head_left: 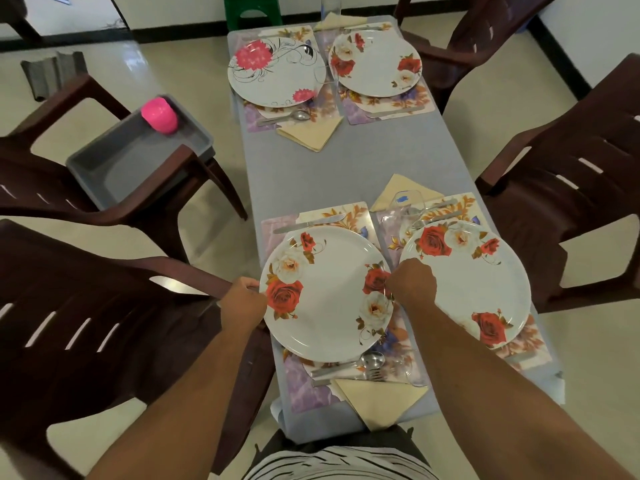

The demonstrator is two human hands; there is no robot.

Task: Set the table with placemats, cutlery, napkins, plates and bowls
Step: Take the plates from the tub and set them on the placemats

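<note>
Counted on the desk (346, 168): four round plates, four floral placemats, four folded cream napkins, all on a long narrow grey-blue surface running away from the viewer.

Three plates white, glossy, with red and white roses; one far plate (277, 72) white with pink blooms and black scrollwork.

Near left rose plate (327, 294) held at both edges, over the near left placemat (311, 389). Left hand (244, 301) with curled fingers on the left rim; right hand (414, 284) pinching the right rim. Both grips closed on that plate.

Just right of the right grip: second rose plate (465, 285) on its own placemat. Third rose plate (375, 64) far ahead, right side.

Below the held plate, toward the body: spoon and fork (370, 367), metal, long axis roughly across the desk; triangular napkin (379, 400) pointing toward the viewer. Beyond the plate: knife (310, 225), lying crosswise.

Clear glass (408, 206) ahead of the right grip, beside the second plate.

Left of the left grip: dark brown plastic chairs; one carrying a grey tray (138, 161) with a pink cup (160, 115).
</note>
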